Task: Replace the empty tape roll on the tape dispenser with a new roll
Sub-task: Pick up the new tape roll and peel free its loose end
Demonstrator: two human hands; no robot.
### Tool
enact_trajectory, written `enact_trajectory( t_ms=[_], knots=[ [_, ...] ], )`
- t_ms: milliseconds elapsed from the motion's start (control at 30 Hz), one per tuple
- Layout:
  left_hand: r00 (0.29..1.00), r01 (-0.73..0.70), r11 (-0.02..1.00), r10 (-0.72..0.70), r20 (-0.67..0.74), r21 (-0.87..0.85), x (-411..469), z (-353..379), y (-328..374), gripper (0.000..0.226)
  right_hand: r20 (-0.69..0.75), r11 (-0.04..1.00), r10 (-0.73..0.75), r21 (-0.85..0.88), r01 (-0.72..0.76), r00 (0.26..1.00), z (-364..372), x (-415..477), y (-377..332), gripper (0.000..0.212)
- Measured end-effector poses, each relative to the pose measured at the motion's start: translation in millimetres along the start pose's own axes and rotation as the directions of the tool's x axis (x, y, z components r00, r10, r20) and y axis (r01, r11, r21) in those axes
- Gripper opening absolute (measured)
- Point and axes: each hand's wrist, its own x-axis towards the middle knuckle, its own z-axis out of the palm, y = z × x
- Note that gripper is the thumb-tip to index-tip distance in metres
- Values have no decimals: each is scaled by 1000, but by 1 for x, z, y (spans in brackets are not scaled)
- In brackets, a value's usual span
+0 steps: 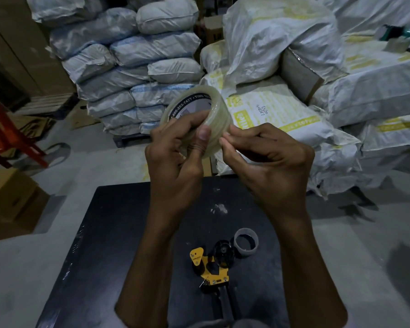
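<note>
A new roll of clear tape with a printed dark core is held up in front of me, above the far edge of the black table. My left hand grips the roll, thumb pressed on its outer face. My right hand pinches at the roll's outer surface with thumb and fingertips. Down on the table lies the yellow and black tape dispenser, its black hub bare. The empty grey cardboard core stands just right of the hub.
Stacks of white woven sacks fill the floor beyond the table, more with yellow print to the right. A cardboard box sits at the left, a red-orange frame behind it.
</note>
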Motion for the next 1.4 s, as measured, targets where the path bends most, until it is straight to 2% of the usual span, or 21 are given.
enact_trajectory(
  t_ms=[233,533,667,767,867,1067,1400],
  knots=[
    [1000,-22,1000,22,-17,-5,2,2,4,18,-36,1000,1,2,-1,999,5,-1,0,10],
    [999,33,998,-34,-31,-54,1,5,6,16,-66,1000,-17,-24,15,998,8,1,2,7],
    [988,146,980,-150,-22,-132,1,6,6,24,-8,1000,4,7,-4,1000,2,7,1,11],
    [981,190,973,-193,-15,-129,1,6,3,30,46,1000,12,9,-12,999,1,9,-2,23],
    [984,178,976,-179,9,-127,1,5,0,32,31,1000,-5,-15,5,1000,6,8,0,26],
    [991,125,987,-120,52,-98,0,1,-6,33,14,993,-71,-89,72,997,7,9,2,10],
    [997,82,990,-80,25,-111,-1,-1,-11,28,58,998,58,18,-60,997,5,9,-1,14]
  ],
)
